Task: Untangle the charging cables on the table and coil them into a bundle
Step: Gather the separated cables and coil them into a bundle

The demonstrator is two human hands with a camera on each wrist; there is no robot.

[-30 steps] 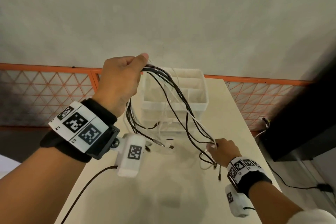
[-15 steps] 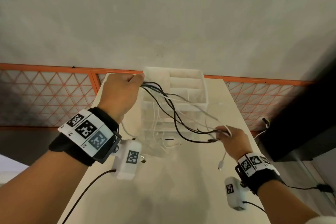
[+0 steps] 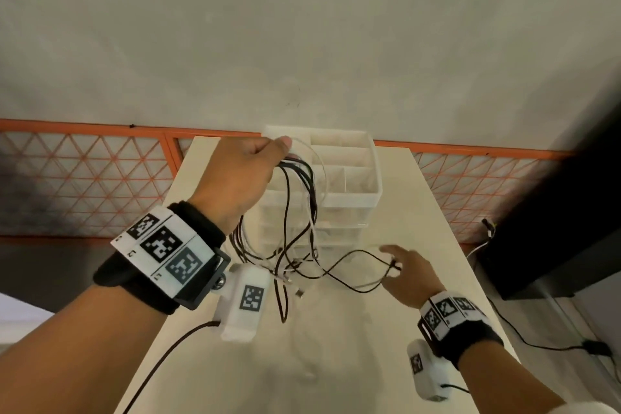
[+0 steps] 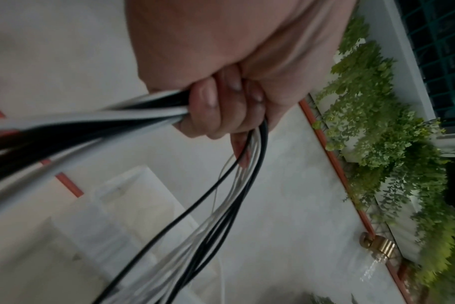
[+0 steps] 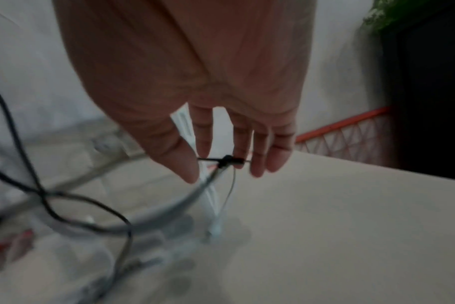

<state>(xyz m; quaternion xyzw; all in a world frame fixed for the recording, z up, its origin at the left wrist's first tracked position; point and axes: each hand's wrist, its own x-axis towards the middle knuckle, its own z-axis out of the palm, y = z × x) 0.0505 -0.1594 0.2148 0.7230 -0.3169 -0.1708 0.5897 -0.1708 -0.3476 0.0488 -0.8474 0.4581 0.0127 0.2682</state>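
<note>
Several black and white charging cables (image 3: 304, 175) hang in tangled loops from my left hand (image 3: 242, 172), which is raised above the table and grips them in a fist (image 4: 213, 107). The cable bundle (image 4: 91, 123) leaves that fist on both sides. Loose ends and plugs dangle just above the tabletop. My right hand (image 3: 408, 274) is low at the right, fingers straight and spread. In the right wrist view a black plug (image 5: 227, 160) lies across its fingers (image 5: 257, 156), and a white cable (image 5: 212, 197) runs down between thumb and forefinger.
A white plastic drawer organiser (image 3: 349, 192) stands at the far middle of the cream table (image 3: 369, 356), right behind the hanging cables. An orange mesh fence (image 3: 84, 185) runs behind the table. A dark cabinet (image 3: 554, 229) stands to the right, with a cable on the floor.
My left hand has come down a little with the bundle. My right hand gripped the cable ends and drew them rightward; its fingers have now straightened, and the cables sag in looser loops.
</note>
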